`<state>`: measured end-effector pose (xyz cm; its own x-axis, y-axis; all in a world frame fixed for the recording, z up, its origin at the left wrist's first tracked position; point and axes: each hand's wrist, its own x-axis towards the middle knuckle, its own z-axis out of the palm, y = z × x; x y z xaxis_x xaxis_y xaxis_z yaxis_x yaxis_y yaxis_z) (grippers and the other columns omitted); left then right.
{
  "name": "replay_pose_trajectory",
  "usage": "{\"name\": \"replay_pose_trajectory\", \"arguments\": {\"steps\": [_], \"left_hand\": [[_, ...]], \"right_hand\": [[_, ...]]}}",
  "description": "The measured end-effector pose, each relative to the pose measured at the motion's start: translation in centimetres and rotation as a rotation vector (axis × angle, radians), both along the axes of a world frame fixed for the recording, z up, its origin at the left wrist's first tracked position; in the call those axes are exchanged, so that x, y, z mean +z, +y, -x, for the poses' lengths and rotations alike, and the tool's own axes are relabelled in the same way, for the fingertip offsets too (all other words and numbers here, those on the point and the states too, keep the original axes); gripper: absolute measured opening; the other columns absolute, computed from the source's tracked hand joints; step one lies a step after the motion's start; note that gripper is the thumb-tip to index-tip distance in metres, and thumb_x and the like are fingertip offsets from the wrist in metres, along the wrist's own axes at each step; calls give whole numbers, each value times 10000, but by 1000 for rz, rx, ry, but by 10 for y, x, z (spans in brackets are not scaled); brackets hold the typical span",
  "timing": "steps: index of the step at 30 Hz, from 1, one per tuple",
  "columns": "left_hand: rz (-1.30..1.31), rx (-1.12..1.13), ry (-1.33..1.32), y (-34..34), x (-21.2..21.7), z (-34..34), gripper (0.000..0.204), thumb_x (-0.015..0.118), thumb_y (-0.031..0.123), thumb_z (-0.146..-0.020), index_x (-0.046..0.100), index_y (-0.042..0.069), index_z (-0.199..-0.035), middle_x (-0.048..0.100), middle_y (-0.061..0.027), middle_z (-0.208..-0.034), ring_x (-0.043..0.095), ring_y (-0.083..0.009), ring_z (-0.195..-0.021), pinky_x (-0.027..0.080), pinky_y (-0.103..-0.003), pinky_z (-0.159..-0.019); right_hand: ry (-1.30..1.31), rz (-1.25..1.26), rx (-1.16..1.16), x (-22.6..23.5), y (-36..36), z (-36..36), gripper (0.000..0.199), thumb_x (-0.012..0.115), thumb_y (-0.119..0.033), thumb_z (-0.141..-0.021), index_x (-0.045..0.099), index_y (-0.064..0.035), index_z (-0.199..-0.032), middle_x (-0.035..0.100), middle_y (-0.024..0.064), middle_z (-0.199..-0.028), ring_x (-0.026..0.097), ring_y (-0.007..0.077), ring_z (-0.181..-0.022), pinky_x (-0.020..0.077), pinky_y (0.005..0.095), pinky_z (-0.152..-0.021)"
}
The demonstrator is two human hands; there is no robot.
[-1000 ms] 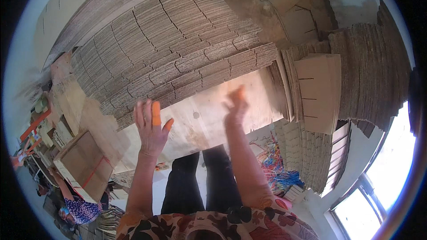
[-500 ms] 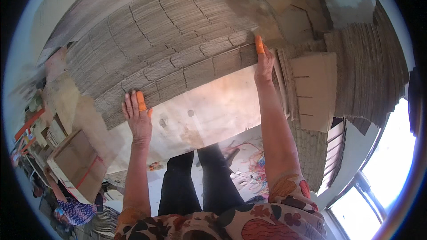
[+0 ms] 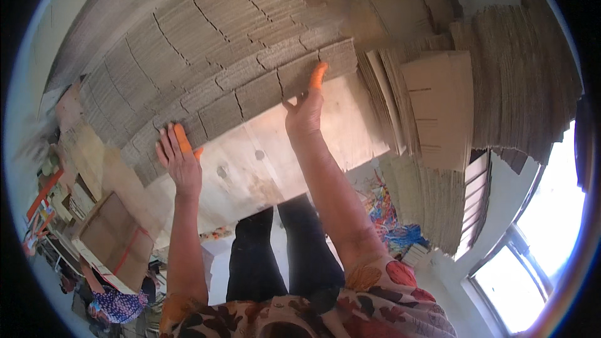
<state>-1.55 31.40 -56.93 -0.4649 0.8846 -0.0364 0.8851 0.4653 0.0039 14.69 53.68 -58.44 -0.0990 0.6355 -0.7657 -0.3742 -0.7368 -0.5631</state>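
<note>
A long packed row of grey-brown cardboard sheets (image 3: pixel 188 37), their edges facing up and crossed by dark slot lines, lies across a light wooden board (image 3: pixel 275 150). My left hand (image 3: pixel 181 159) rests on the near left part of the row, fingers stretched out, an orange finger cover on one of them. Against the row's near edge, right of the middle, is my right hand (image 3: pixel 305 109). One of its fingers wears an orange cover and points up along the cardboard, with the thumb apart from it. Some right-hand fingers are hidden. Neither hand grips a sheet.
Tall cardboard stacks (image 3: pixel 513 81) stand at the right, with a slotted cardboard piece (image 3: pixel 438 109) in front. A shallow box (image 3: pixel 116 238) sits at lower left, near a person in a patterned top (image 3: pixel 119 303). Colourful scraps (image 3: pixel 394 222) lie below the board. A window is at lower right.
My right hand has moved left from the row's right end to nearer its middle. My left hand has shifted slightly left along the cardboard, and the view has shifted a little.
</note>
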Motion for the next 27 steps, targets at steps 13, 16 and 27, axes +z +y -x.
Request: {"name": "replay_pose_trajectory", "arguments": {"steps": [13,16,27], "left_hand": [[-25,77,-470,3,48,8,1054,787,133,-643,108,54,-1446,209,-217,-1465,199,-356,-1364,141,-519,-1105],[-55,101,-503,6,70,7,1058,800,119,-631,124,60,-1443,249,-246,-1437,215,-358,-1358,149,-503,-1112],[-164,-54,-671,4,117,-37,889,710,33,-710,179,21,-1423,262,-256,-1424,234,-416,-1332,219,-483,-1092]], "right_hand": [[-1005,-581,443,111,-16,-206,506,795,-119,-715,582,18,-1153,592,39,-944,535,130,-884,452,267,-802],[-1202,-515,360,146,-29,-270,512,794,-256,-703,606,-14,-1113,654,93,-955,596,150,-869,467,291,-810],[-1608,-499,404,198,-93,-323,669,764,-365,-717,526,4,-1222,570,193,-1206,530,313,-1146,401,385,-966]]}}
